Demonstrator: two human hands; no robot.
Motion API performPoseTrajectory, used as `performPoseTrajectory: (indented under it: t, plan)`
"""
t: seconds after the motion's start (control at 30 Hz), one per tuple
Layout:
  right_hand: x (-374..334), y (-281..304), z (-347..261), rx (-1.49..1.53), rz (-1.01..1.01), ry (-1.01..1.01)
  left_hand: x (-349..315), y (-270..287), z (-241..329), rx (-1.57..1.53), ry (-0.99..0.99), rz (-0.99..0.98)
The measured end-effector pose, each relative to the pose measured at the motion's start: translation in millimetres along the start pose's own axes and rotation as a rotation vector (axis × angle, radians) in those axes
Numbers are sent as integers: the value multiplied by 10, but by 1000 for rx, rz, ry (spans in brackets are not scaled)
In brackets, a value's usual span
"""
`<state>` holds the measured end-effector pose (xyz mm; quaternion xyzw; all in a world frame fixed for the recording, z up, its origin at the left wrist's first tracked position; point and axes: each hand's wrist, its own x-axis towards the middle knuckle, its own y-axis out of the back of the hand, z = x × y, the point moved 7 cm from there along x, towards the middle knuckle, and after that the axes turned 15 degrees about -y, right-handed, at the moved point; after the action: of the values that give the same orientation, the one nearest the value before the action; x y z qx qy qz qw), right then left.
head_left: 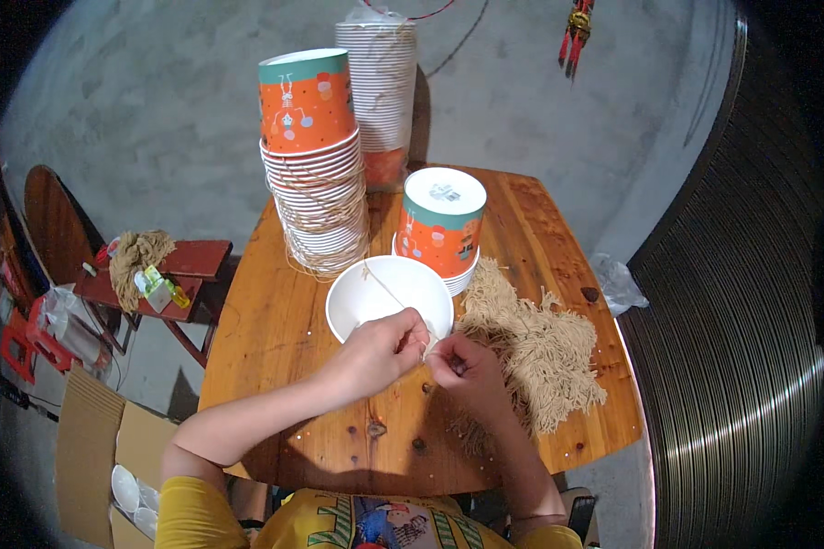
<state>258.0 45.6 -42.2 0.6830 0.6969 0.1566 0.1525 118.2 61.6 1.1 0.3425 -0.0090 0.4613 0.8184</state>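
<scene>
A white paper cup lies with its open mouth facing me at the middle of the wooden table. My left hand grips its near rim, fingers curled. My right hand pinches a thin beige string that runs across the cup's mouth toward the far rim. A pile of cut beige strings lies just right of my right hand.
A tall stack of orange paper cups with strings hanging stands behind the cup. A short upturned stack and a wrapped stack stand nearby. A red stool with twine is at left, a cardboard box below it.
</scene>
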Motion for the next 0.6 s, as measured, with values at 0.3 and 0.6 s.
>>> performPoseTrajectory:
  t: [0.3, 0.6]
  plan:
    - [-11, 0, -11, 129, 6, -22, 18, -48, -40, -117, -83, 38]
    - [-27, -34, 85, 195, 88, -8, 78, -92, -214, -382, -2, -63]
